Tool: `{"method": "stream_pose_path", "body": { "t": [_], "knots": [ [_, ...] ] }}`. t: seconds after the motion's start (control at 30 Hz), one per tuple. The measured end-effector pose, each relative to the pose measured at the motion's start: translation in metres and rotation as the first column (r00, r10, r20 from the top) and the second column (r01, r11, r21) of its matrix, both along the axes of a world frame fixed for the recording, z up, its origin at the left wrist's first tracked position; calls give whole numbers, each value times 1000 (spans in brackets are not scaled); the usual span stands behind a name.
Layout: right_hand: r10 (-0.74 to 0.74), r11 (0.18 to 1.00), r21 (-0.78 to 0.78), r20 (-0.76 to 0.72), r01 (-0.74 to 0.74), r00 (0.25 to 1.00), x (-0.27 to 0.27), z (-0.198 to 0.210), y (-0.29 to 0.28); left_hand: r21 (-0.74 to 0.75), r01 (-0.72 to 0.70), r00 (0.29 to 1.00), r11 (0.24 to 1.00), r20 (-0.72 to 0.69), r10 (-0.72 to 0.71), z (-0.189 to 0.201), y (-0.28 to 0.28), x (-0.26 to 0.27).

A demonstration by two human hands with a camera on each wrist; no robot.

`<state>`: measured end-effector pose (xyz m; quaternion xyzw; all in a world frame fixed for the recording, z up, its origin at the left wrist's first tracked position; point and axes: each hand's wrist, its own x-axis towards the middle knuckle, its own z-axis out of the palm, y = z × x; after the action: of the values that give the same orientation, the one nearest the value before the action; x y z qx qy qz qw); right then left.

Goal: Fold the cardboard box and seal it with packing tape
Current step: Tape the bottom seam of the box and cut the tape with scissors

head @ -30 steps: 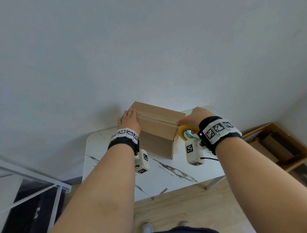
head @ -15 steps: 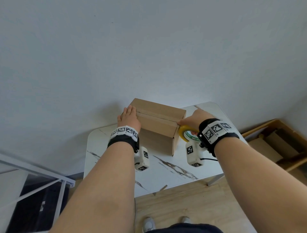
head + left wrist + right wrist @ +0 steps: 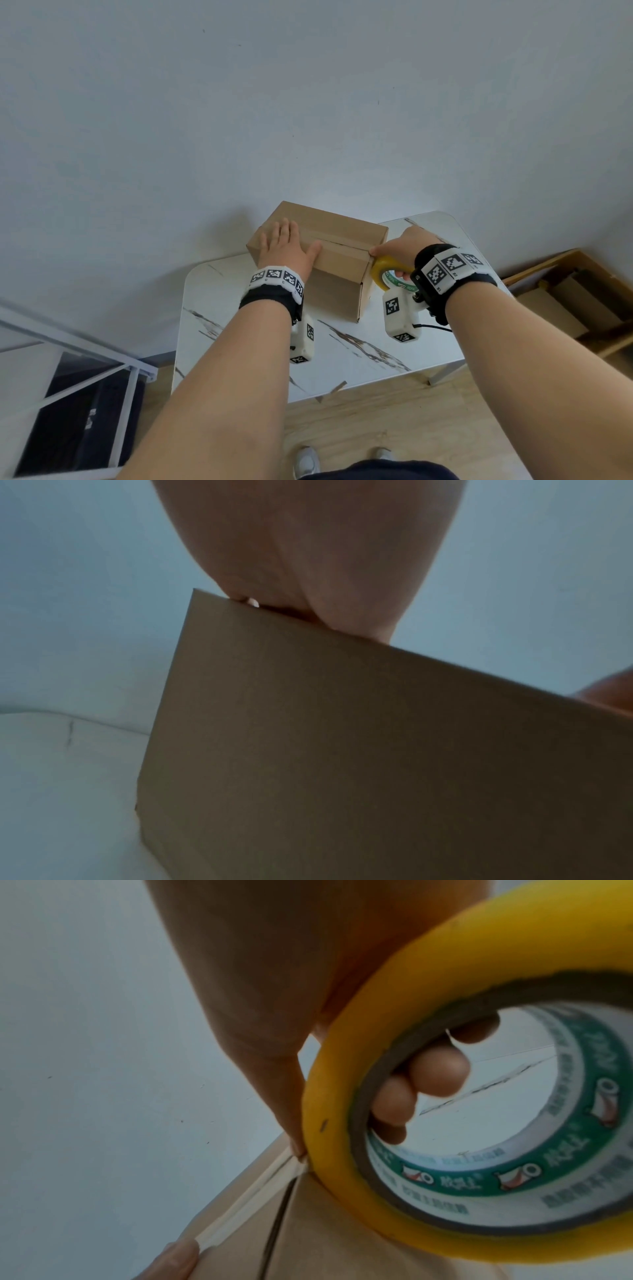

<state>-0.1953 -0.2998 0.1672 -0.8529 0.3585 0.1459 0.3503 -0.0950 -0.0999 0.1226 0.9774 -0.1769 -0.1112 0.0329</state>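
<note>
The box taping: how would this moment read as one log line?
left hand flat on cardboard box | right hand grips tape roll at seam end

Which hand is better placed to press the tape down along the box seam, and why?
Probably the left hand: it lies flat and open on the box, thumb beside the taped seam. The right hand grips the tape roll at the box's end.

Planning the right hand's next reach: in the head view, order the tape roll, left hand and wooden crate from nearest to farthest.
1. tape roll: gripped in the right hand.
2. left hand: flat on the box top, leftward.
3. wooden crate: on the floor, far right.
</note>
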Motion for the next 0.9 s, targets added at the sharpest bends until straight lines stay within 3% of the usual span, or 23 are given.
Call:
{"method": "stream_pose_path", "body": {
  "t": [0.2, 0.37, 0.6, 0.73, 0.83, 0.9],
  "knots": [
    [-14, 1000, -5, 14, 15, 1000, -1, -1, 0, -108, 201, 974, 974, 131, -186, -2, -10, -20],
    [-21, 1000, -14, 35, 22, 999, -3, -3, 1, -88, 235, 970, 968, 87, -228, -4, -6, -17],
    [5, 1000, -7, 44, -5, 999, -2, -1, 0, -244, 110, 993, 963, 60, -98, 14, -36, -20],
    [71, 997, -18, 20, -71, 997, 1, -3, 0, -166, 103, 994, 981, -21, -108, 6, -49, -20],
    [29, 991, 128, 74, -39, 997, 6, -3, -10, -131, 71, 997, 989, 42, -66, 1, -46, -22],
    [-10, 989, 147, 112, -6, 994, 9, 0, -19, -123, 50, 995, 991, 92, -39, 1, -46, -22]
  ]
}}
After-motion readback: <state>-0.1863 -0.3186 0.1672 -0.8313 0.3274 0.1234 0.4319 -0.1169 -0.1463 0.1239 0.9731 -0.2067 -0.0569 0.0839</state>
